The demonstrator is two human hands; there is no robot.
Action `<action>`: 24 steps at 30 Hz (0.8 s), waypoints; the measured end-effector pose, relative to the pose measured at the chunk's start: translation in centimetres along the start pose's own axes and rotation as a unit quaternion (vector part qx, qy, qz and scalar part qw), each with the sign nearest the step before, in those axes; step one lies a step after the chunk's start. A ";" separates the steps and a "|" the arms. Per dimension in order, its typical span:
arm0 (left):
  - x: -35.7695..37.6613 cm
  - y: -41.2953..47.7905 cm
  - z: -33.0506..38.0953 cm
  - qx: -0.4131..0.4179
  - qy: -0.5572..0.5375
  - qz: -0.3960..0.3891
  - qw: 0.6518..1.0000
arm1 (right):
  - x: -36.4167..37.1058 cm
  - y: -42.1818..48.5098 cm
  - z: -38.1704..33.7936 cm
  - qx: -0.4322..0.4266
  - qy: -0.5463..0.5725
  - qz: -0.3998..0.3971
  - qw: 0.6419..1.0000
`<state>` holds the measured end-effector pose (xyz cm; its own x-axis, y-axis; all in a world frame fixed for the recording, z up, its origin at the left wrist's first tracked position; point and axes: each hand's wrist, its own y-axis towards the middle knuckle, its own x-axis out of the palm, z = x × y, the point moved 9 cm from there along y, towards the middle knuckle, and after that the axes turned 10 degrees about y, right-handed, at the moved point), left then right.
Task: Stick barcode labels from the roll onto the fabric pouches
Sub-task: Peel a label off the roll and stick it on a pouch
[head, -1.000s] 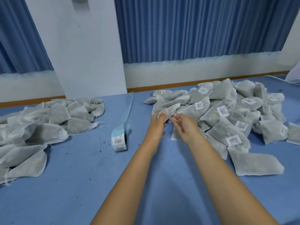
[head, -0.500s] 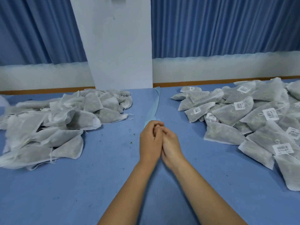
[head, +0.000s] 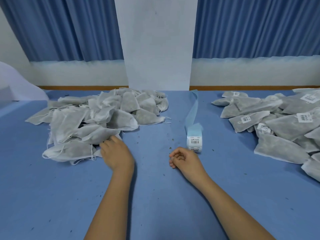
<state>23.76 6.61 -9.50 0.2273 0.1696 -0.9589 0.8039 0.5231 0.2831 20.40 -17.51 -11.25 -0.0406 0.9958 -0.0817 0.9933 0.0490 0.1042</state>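
Left hand touching pouches, grasp unclear; right hand slack, empty, beside roll.

Bare table lies open between the left hand and the right hand. The unlabelled pouch heap touches the left hand's fingers and blocks the way ahead and outward. The label roll stands just ahead of the right hand, with its backing strip trailing beyond. An open lane separates roll and heap. Labelled pouches wall the far outer side.
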 end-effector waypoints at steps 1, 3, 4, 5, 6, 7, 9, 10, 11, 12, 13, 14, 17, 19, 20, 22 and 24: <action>-0.2 0.2 0.2 0.010 0.021 -0.004 1.000 | 0.0 0.0 0.1 -0.003 -0.002 0.000 1.000; -0.7 -0.2 0.9 0.039 0.030 -0.013 0.999 | 0.0 -0.1 -0.1 -0.018 -0.015 -0.001 1.000; -1.2 -0.7 1.7 0.064 0.004 -0.014 0.998 | 0.2 -0.3 -0.5 -0.035 -0.023 -0.004 0.999; -1.9 -1.4 2.7 0.093 -0.057 -0.013 0.994 | 0.4 -0.6 -1.0 -0.058 -0.026 -0.011 0.998; -2.8 -2.3 3.8 0.118 -0.164 -0.023 0.979 | 0.7 -0.9 -1.6 -0.082 -0.024 -0.018 0.996; -3.6 -3.3 4.9 0.133 -0.296 -0.060 0.944 | 0.7 -1.1 -2.2 -0.103 -0.021 -0.021 0.994; -5.3 -5.3 7.2 0.160 -0.482 -0.148 0.849 | -0.2 -1.3 -3.8 -0.150 -0.026 -0.014 0.988; -6.2 -6.1 8.2 0.179 -0.518 -0.174 0.818 | -0.8 -1.2 -4.9 -0.182 -0.044 -0.012 0.982; -6.8 -6.7 9.1 0.202 -0.536 -0.194 0.796 | -1.4 -1.2 -5.9 -0.216 -0.078 -0.010 0.973; -7.3 -7.2 9.8 0.226 -0.539 -0.209 0.784 | -2.0 -1.1 -6.8 -0.249 -0.123 -0.009 0.961; -7.5 -7.6 10.4 0.257 -0.532 -0.215 0.778 | -2.4 -1.1 -7.4 -0.274 -0.173 -0.007 0.946; -7.6 -7.9 10.9 0.288 -0.517 -0.215 0.777 | -2.8 -1.0 -7.7 -0.287 -0.213 -0.005 0.934; -6.2 -8.4 12.2 0.357 -0.453 -0.197 0.793 | -4.0 -1.1 -6.5 -0.248 -0.208 0.004 0.946; -5.2 -8.5 12.7 0.384 -0.394 -0.173 0.817 | -4.4 -1.4 -5.8 -0.240 -0.192 0.011 0.951; -5.0 -8.3 12.6 0.383 -0.381 -0.166 0.825 | -4.5 -1.6 -5.8 -0.254 -0.200 0.015 0.946; -4.7 -7.4 11.9 0.360 -0.369 -0.146 0.844 | -4.8 -1.8 -6.3 -0.278 -0.217 0.016 0.936; -4.6 -6.1 10.7 0.335 -0.315 -0.115 0.880 | -5.3 -1.9 -6.8 -0.286 -0.226 -0.001 0.931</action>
<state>23.74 -6.32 -7.03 0.1059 -0.4844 -0.8684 0.9642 -0.1635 0.2088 17.99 -22.37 -4.27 0.1358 0.8684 -0.4768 0.7675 0.2121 0.6049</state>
